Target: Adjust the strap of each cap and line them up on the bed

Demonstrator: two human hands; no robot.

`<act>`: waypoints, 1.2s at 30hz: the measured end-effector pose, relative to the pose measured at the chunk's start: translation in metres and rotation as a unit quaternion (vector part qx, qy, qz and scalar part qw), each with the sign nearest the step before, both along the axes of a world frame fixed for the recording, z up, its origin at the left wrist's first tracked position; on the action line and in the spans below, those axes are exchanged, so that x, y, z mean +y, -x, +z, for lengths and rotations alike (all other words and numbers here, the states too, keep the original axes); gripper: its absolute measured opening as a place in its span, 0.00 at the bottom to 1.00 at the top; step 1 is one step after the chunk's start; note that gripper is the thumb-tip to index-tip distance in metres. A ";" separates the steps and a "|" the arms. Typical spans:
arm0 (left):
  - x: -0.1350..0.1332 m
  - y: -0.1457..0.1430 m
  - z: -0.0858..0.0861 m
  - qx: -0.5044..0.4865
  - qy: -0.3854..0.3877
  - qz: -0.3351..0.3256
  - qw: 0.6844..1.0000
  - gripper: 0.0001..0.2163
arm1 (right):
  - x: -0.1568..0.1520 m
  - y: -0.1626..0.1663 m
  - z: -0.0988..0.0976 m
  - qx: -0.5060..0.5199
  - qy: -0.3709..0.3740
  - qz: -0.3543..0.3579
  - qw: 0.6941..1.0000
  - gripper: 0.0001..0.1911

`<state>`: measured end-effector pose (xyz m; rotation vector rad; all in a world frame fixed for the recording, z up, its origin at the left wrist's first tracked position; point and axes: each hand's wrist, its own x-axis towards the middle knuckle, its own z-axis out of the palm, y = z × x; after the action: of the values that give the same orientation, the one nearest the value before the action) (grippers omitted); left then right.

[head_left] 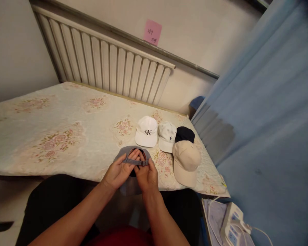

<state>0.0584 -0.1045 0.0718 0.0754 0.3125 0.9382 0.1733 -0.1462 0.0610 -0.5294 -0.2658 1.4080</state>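
Observation:
A grey baseball cap (122, 153) is held between both hands at the bed's front edge, its back strap and buckle toward me. My left hand (119, 171) grips the strap's left side, thumb on the outside and fingers inside the cap. On the right side, my right hand (147, 174) pinches the strap near the buckle, with its fingers also inside. The brim hangs below, partly hidden by my hands. Just beyond lie a white cap (146, 128) with black letters, a smaller white cap (166, 135) with a small dark logo, a black cap (185, 134) and a beige cap (186, 157).
The caps lie on a bed (74, 102) with a floral cover. Behind it stand a radiator (105, 58) and a wall with a pink note (153, 32). A blue curtain (267, 112) hangs at the right. Below it, a power strip (232, 222) with cables rests on a small surface.

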 end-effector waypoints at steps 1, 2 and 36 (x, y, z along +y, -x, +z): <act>-0.001 0.001 0.001 0.001 0.003 0.006 1.000 0.23 | 0.001 -0.002 0.001 0.004 -0.005 -0.006 1.000 0.13; -0.001 0.002 0.002 0.001 0.008 0.011 1.000 0.23 | 0.001 -0.003 0.002 0.011 -0.006 -0.013 1.000 0.13; -0.009 0.006 0.048 -0.020 0.030 0.065 0.997 0.21 | -0.009 -0.006 0.052 -0.039 -0.046 -0.052 0.997 0.16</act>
<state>0.0526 -0.1131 0.1200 -0.0188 0.3101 1.0563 0.1795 -0.1556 0.1134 -0.5157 -0.3596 1.2689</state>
